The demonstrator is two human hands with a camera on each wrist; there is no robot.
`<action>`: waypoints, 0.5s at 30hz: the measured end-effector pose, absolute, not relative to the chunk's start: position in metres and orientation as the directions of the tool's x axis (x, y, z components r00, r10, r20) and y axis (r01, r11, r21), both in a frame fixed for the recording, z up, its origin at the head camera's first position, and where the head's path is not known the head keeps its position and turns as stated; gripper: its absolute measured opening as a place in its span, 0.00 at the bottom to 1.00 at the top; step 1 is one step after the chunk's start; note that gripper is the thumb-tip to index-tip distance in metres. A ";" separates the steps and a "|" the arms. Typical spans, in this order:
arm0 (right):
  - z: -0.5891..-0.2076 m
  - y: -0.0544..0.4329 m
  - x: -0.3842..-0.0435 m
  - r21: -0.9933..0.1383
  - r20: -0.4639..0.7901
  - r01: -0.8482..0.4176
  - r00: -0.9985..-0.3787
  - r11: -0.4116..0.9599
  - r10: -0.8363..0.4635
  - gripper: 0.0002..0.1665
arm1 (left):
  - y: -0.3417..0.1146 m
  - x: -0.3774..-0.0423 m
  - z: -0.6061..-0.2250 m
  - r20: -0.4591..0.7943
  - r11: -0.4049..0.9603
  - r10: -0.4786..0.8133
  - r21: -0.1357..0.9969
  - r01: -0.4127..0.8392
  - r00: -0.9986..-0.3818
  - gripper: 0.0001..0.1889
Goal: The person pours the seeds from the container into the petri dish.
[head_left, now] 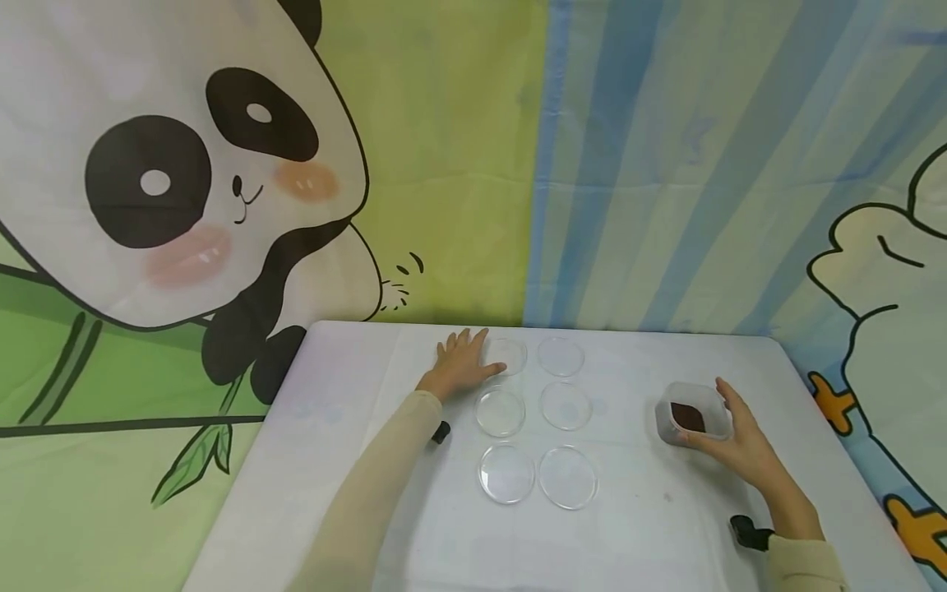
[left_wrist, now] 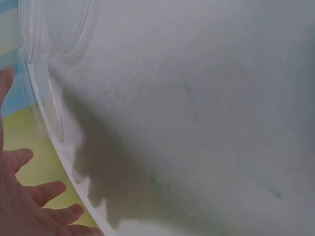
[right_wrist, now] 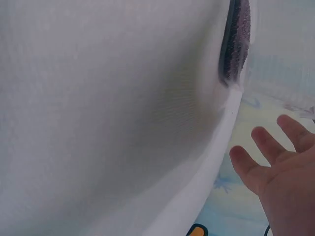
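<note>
A panda-printed backdrop [head_left: 444, 164] hangs beyond the white table [head_left: 629, 526]. From where I stand, the person's left grip [head_left: 460, 366] has its fingers spread loose by the far edge, thumb at a clear dish. The right grip [head_left: 743, 444] spans a square translucent container [head_left: 667, 432] near the table's right edge; whether it actually grasps it I cannot tell. That container seems light and stiff, best taken by opposite walls. Six round clear dishes [head_left: 506, 474] run in two columns from mid-table to the far edge; I'd judge them light, slick and brittle, to be lifted by their rims. Smallest is a dark brown piece [head_left: 688, 418] inside the container, hardness unclear. I can read no brand, label or writing anywhere.
</note>
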State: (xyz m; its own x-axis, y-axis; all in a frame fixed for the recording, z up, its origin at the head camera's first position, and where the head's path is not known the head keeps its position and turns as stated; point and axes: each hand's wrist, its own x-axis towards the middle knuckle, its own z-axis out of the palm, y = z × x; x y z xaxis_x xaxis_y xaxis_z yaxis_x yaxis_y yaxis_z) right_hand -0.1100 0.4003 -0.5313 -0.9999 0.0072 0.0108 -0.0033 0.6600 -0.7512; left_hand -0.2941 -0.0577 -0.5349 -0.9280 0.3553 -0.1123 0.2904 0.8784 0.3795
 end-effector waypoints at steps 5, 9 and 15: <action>-0.538 0.404 -0.112 -0.765 -0.046 0.015 -0.998 0.644 -0.032 0.73 | -0.061 -0.294 -0.536 -0.167 0.882 0.355 0.388 0.270 -0.920 0.49; -0.540 0.407 -0.113 -0.771 -0.057 0.004 -0.996 0.637 -0.063 0.74 | -0.063 -0.293 -0.537 -0.186 0.881 0.356 0.392 0.263 -0.916 0.48; -0.540 0.409 -0.115 -0.778 -0.063 0.009 -0.996 0.628 -0.064 0.75 | -0.063 -0.291 -0.541 -0.195 0.891 0.353 0.367 0.266 -0.915 0.46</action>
